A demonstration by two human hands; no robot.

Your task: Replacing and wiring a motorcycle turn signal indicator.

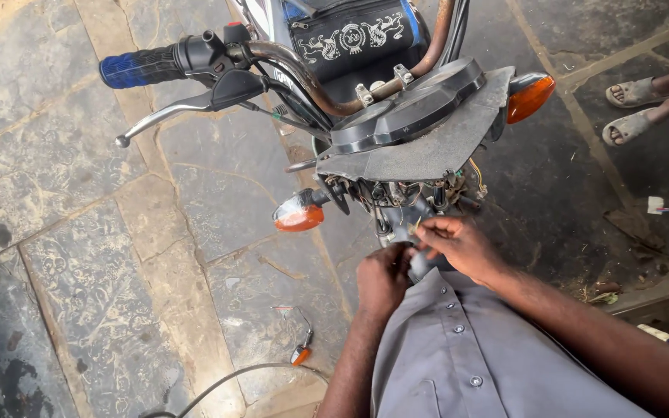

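Wiring [420, 197] under motorbike headlamp mount — right hand [458, 244] pinches small bit; left hand [382, 279] curled, grip unclear.

Motorcycle front [420, 116] at upper centre, headlamp removed, wiring [420, 193] exposed. Left hand [382, 277] and right hand [458, 244] close together just below wiring, pinching small parts. Orange indicator [298, 213] left of hands. Loose indicator [301, 354] on stone floor [118, 255], lower centre.

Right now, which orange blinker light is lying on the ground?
The small blinker with loose wires, on the stone floor. The other two are mounted on the motorbike.
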